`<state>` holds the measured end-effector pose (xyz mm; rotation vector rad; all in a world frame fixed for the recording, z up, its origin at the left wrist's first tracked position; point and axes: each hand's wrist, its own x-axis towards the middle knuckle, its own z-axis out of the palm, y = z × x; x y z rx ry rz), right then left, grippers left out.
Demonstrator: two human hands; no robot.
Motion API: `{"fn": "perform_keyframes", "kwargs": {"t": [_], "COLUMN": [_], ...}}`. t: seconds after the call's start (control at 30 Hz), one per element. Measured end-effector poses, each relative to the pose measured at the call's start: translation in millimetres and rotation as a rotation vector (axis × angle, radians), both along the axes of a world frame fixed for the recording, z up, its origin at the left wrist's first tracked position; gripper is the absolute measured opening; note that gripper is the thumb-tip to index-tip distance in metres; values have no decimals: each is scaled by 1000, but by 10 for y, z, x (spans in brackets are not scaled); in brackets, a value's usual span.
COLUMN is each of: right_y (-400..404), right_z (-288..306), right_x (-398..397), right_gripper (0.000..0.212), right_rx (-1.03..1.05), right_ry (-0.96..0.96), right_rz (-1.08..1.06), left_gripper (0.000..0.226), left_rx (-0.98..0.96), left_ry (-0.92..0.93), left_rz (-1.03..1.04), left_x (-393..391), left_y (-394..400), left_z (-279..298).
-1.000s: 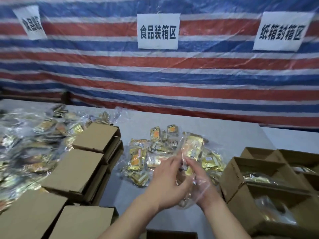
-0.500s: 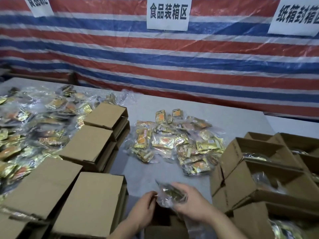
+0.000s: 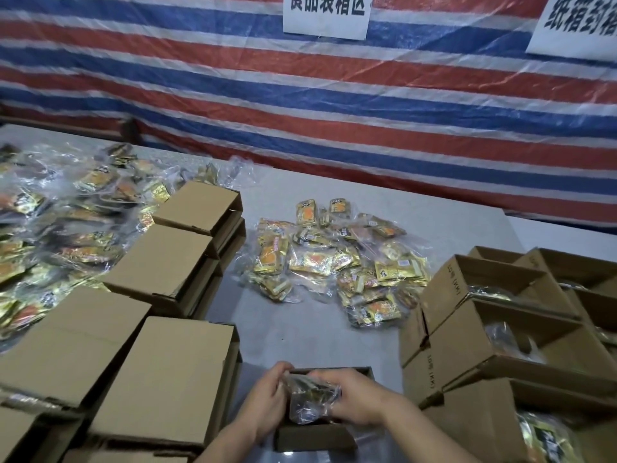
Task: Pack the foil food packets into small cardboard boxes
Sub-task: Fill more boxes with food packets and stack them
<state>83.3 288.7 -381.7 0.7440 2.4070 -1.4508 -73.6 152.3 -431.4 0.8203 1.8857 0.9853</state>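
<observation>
1. A person stands at a grey bench (image 3: pixel 300 335) backed by a red, white and blue striped tarpaulin (image 3: pixel 300 105) with paper signs (image 3: pixel 325 15) pinned to it.
2. Progress, judged from how things lie: the task looks partly done. On the right stand open cardboard boxes (image 3: pixel 494 315) with clear plastic and gold foil visible inside some, so those seem already filled.
3. Much seems left. A loose heap of gold foil packets (image 3: pixel 334 259) in clear wrap lies in the middle of the bench, and a larger spread of bagged packets (image 3: pixel 60 222) covers the far left.
4. Between that spread and the centre sit stacks of closed-looking boxes (image 3: pixel 167 372); whether they hold anything cannot be told.
5. Nearest the viewer, at the bottom centre, a small dark-sided open box (image 3: pixel 314 436) sits on the bench, seemingly the one being filled.
6. A clear bag of foil packets (image 3: pixel 310 397) is right over that box's opening, partly lowered in, between both hands.
7. The left hand (image 3: pixel 267 402) has its fingers curled around the bag's left edge, gripping it.
8. The right hand (image 3: pixel 357 399) curls over the bag's right side and top, holding and pressing it downward toward the box.
</observation>
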Motion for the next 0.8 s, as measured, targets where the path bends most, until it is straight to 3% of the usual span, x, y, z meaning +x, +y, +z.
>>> {"fn": "perform_keyframes", "kwargs": {"t": [0.53, 0.8], "right_y": [47, -104], "right_z": [8, -106], "right_x": [122, -175], "right_gripper": [66, 26], "right_rx": [247, 773], "right_ry": [-258, -542], "right_rz": [232, 602], "left_gripper": [23, 24], "left_rx": [103, 90], "left_ry": [10, 60], "left_rz": [13, -27], "left_x": [58, 133], "left_y": [-36, -4], "left_z": [-67, -52]}}
